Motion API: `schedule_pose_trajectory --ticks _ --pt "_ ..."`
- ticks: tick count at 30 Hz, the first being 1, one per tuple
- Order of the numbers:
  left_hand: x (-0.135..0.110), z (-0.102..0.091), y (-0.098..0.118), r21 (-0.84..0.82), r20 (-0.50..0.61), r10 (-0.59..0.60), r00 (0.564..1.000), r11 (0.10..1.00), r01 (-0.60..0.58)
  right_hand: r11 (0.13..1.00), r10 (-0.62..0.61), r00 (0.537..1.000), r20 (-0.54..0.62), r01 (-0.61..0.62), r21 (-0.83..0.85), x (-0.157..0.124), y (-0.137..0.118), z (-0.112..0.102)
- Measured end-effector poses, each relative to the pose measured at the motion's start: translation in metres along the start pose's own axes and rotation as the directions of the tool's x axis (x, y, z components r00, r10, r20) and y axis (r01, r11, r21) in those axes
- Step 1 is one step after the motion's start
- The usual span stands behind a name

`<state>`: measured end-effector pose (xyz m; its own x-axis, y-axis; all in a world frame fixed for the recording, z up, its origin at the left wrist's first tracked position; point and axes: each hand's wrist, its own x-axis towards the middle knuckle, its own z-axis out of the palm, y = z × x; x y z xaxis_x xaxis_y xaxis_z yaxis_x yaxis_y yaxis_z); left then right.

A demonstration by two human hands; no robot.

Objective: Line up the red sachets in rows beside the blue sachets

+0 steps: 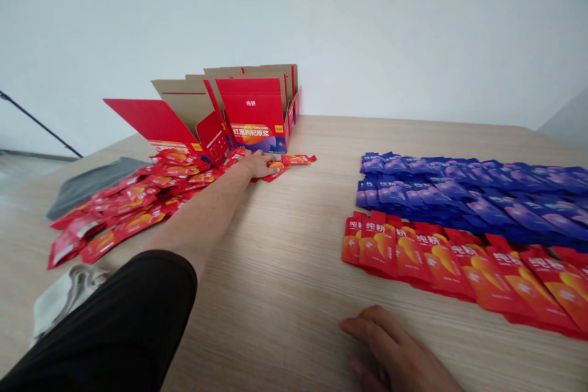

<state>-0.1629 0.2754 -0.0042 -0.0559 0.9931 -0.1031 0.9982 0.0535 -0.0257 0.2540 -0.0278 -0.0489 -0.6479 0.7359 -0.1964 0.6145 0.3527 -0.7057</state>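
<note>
My left arm stretches across the table, and my left hand (257,164) lies palm down on loose red sachets (138,202) just in front of an open red cardboard box (250,113). Its fingers are hidden among the sachets, so I cannot tell whether it grips one. My right hand (390,346) rests on the wood at the near edge of the view, holding nothing. Just beyond it lies an overlapping row of red-orange sachets (450,263). Behind that row are overlapping rows of blue-purple sachets (459,196).
The light wood table (303,269) runs to a white wall. A grey cloth (92,187) lies at its far left, and a pale crumpled cloth (68,297) lies near my left sleeve (101,318). A dark stand leg (39,125) shows beyond the table's left side.
</note>
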Motion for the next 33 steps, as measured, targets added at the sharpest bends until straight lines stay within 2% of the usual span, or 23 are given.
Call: schedule_pose_trajectory --ticks 8,16,19,23,26,28,31,33 --pt "-0.079 0.018 0.035 -0.042 -0.043 0.159 0.986 0.986 -0.160 0.999 -0.027 0.998 -0.062 0.025 -0.035 0.000 -0.018 -0.006" --pt "-0.148 0.025 0.057 -0.044 -0.074 0.345 0.936 0.936 -0.349 0.997 -0.046 0.997 -0.064 0.042 -0.068 0.000 -0.027 -0.009" --pt "-0.174 0.026 0.058 -0.036 -0.065 0.436 0.898 0.898 -0.438 0.997 -0.044 0.997 -0.057 0.041 -0.062 -0.001 -0.029 -0.011" --pt "-0.198 0.017 0.050 -0.066 -0.028 0.577 0.817 0.814 -0.577 0.998 -0.045 0.998 -0.045 0.043 -0.048 -0.003 -0.032 -0.012" --pt "-0.197 0.002 0.047 -0.153 -0.016 0.632 0.774 0.764 -0.627 0.998 -0.046 0.998 -0.037 0.045 -0.039 -0.003 -0.035 -0.013" --pt "-0.184 -0.009 0.053 -0.161 -0.071 0.631 0.772 0.757 -0.634 0.999 -0.044 0.998 -0.038 0.043 -0.033 -0.004 -0.036 -0.013" --pt "-0.149 -0.018 0.074 -0.063 -0.154 0.535 0.830 0.833 -0.549 0.999 -0.032 0.999 -0.042 0.031 -0.029 -0.004 -0.037 -0.014" --pt "-0.120 -0.018 0.093 -0.010 -0.151 0.470 0.869 0.879 -0.477 0.999 -0.025 0.999 -0.040 0.024 -0.026 -0.004 -0.036 -0.014"
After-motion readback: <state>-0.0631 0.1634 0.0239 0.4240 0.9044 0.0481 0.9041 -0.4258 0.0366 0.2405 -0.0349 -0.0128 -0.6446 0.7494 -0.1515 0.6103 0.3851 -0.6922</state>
